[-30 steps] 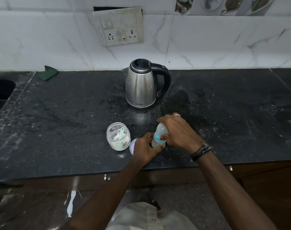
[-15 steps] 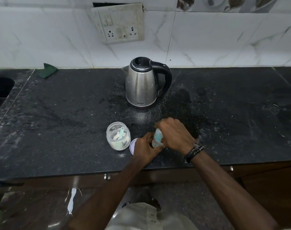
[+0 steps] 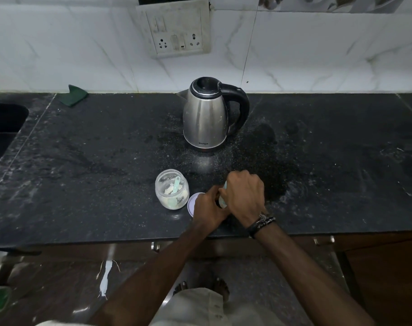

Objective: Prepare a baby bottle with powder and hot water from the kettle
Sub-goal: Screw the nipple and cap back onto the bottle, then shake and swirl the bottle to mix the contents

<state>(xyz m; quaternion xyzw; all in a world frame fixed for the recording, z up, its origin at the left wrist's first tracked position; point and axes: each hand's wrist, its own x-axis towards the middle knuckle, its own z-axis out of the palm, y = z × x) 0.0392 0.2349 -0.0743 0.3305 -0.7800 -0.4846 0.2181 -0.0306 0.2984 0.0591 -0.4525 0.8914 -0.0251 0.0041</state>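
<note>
The baby bottle stands near the front edge of the black counter, mostly hidden by both hands. My left hand grips its lower body. My right hand is closed over its top, where a sliver of pale teal shows. An open glass jar of white powder with a teal scoop inside stands just left of the hands. Its lilac lid lies flat between jar and bottle. The steel kettle with a black handle stands behind, lid closed.
A sink is cut into the counter at far left. A green scrub pad lies by the back wall. A wall socket plate sits above the kettle. Spilled powder speckles the counter around the kettle.
My right hand has turned and lowered over the bottle top, covering more of it. The bottle body visible earlier is now almost hidden. My left hand keeps its grip.
</note>
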